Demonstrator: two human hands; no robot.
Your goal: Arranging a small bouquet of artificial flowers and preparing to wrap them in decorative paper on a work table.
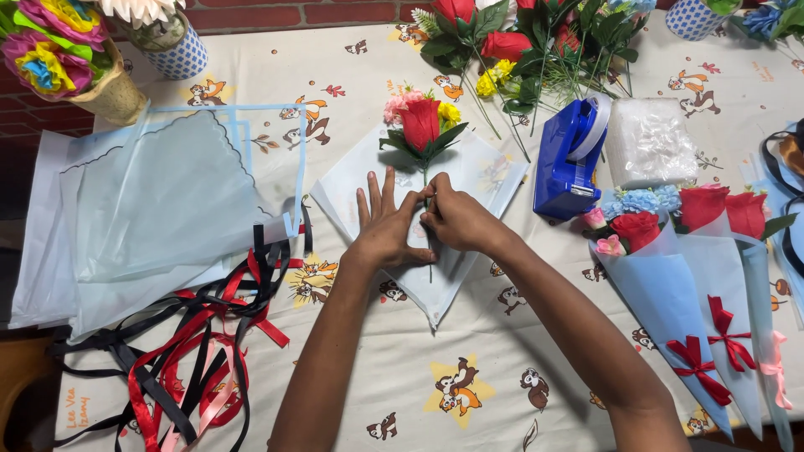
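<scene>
A small bunch of artificial flowers (421,124), a red rose with pink and yellow blooms, lies on a pale blue wrapping sheet (481,172) in the middle of the table. My left hand (383,224) rests flat on the sheet with fingers spread, just left of the stem. My right hand (453,218) pinches the stem (430,269) against the paper, its fingertips touching my left thumb.
A blue tape dispenser (570,156) stands right of the sheet. Finished blue-wrapped bouquets (670,276) with red bows lie at the right. Red, black and pink ribbons (197,360) are piled at the lower left, pale blue sheets (159,201) above them. Loose flowers (536,42) lie at the back.
</scene>
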